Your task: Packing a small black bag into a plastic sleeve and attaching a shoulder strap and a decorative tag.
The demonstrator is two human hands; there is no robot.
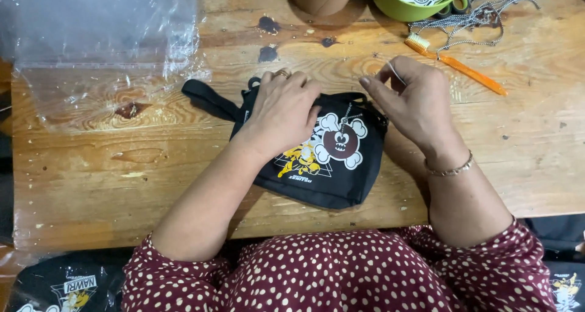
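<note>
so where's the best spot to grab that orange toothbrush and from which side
Grip the orange toothbrush by its long thin handle, near the lower right end, coming from above with fingers pinching across its width. It lies flat and slanted on the table, and that end is bare, while the bristle head sits against the tangled chain.

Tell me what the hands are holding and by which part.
The left hand presses flat on the black pouch near its top edge. The right hand pinches something thin and pale at its fingertips; what it is cannot be told.
</note>
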